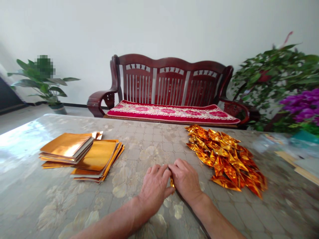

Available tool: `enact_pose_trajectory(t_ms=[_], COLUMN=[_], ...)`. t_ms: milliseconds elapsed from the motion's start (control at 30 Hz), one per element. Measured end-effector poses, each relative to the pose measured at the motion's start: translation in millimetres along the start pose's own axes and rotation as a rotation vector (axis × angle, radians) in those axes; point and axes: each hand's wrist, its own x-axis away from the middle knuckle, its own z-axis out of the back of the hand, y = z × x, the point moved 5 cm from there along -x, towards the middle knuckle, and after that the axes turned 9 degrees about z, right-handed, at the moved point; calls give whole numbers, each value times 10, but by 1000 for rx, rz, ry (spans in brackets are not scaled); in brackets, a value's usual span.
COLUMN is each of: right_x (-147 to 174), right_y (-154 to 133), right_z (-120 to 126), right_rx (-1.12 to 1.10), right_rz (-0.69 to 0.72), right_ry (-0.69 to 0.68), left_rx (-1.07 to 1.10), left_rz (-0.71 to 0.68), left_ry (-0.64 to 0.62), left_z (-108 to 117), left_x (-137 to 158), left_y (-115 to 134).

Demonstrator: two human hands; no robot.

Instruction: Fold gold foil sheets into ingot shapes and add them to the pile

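Near the middle of the table, my left hand and my right hand meet over a small piece of gold foil paper. Both hands have their fingers closed on it, and most of the paper is hidden beneath them. To the left lie two overlapping stacks of flat gold foil sheets, one stack farther left and the other nearer my hands. On the right is a heap of folded, pointed gold foil pieces.
A patterned cloth covers the table. Clear plastic bags and tan strips lie at the right edge. Beyond stands a dark wooden bench with a red floral cushion. Potted plants and purple flowers flank it.
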Motion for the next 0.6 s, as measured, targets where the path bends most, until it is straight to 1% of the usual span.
enact_pose_trajectory(t_ms=[433,600], right_x=[-18,-14], right_y=[-31,-34], right_z=[11,37], right_rx=[38,25], right_rz=[43,37], right_ry=[-53,-59], left_rx=[-1,-9], left_rz=[-8,-10], left_ry=[22,34], left_z=[-19,-33], left_x=[4,0], left_y=[-10,-23])
